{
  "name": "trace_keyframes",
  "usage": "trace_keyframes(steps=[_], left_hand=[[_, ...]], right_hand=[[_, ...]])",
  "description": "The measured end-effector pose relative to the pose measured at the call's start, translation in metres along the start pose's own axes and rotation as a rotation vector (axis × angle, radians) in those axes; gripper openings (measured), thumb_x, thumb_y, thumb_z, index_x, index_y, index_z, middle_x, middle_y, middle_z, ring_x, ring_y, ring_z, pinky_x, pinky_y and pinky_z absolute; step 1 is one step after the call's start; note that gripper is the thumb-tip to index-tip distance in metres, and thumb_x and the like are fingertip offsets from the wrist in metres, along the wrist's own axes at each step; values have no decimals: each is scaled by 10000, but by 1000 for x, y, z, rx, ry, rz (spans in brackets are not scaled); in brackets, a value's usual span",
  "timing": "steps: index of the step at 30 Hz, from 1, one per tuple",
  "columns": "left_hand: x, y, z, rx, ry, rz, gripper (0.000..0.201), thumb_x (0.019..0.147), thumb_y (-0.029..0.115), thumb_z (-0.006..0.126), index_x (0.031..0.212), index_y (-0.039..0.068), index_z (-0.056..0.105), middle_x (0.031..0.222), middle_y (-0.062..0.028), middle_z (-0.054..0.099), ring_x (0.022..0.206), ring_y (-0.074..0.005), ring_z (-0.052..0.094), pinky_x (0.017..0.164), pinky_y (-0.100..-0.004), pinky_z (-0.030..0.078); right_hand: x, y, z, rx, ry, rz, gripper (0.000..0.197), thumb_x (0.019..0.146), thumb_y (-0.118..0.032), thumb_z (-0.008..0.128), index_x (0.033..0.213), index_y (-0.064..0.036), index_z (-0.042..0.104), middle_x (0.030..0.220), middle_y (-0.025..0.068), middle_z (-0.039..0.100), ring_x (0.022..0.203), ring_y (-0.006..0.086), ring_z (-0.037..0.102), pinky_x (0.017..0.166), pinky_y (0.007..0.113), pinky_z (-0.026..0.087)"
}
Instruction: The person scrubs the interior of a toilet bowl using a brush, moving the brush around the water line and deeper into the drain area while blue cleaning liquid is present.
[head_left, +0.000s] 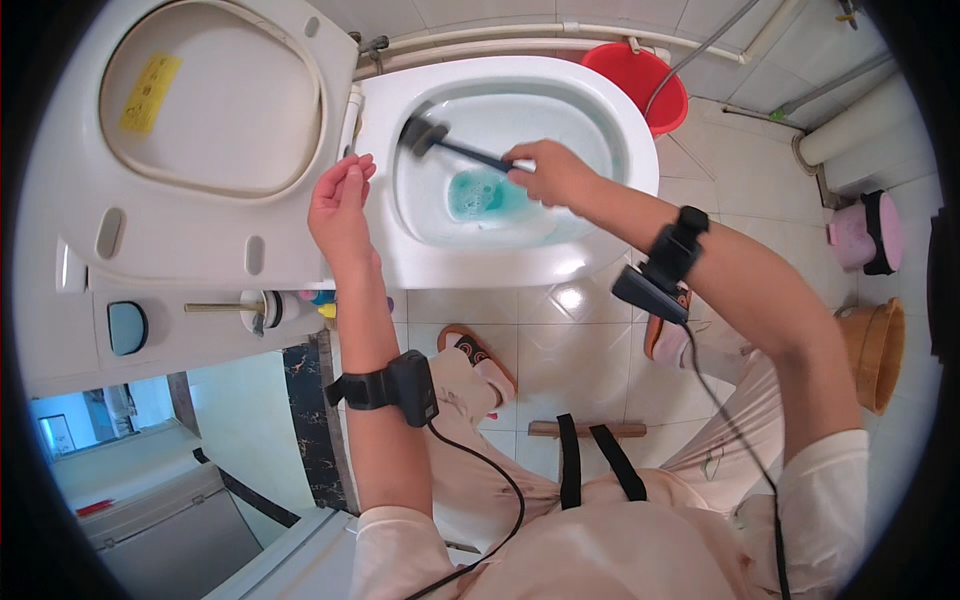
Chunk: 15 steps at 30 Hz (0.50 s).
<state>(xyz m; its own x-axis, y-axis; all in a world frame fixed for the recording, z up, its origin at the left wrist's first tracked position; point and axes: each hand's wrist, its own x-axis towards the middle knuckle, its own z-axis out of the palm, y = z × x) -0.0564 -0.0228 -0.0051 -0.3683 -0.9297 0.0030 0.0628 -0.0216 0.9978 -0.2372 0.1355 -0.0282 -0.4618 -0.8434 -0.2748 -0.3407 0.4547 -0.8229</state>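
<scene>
My right hand (552, 174) is wrapped round the dark handle of a toilet brush (470, 153). The brush's dark head (423, 133), blurred, is against or just above the inner left wall of the white toilet bowl (570, 262). Blue-green water (478, 195) lies at the bottom of the bowl, below the handle. My left hand (342, 205) is raised at the toilet's left rim, beside the upturned seat (322, 130). Its fingers are loosely curled together, with nothing visible in them; whether it touches the seat is unclear.
A red bucket (668, 95) stands behind the bowl's right end. Pipes (480, 47) run along the back wall. To the right are a pink container (858, 235) and a wooden tub (872, 350). A white brush holder (270, 312) and a blue pad (127, 328) are at left.
</scene>
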Motion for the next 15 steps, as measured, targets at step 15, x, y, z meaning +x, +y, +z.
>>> trace_keyframes(steps=[15], left_hand=[[2,-8,-11,-168,48,87,136,851,1,548,975,-37,589,936,-101,642,869,-138,603,819,-241,460]], right_hand=[[6,10,7,71,27,77,296,822,-178,601,1092,-57,608,562,73,544,441,137,501,431,300,417]])
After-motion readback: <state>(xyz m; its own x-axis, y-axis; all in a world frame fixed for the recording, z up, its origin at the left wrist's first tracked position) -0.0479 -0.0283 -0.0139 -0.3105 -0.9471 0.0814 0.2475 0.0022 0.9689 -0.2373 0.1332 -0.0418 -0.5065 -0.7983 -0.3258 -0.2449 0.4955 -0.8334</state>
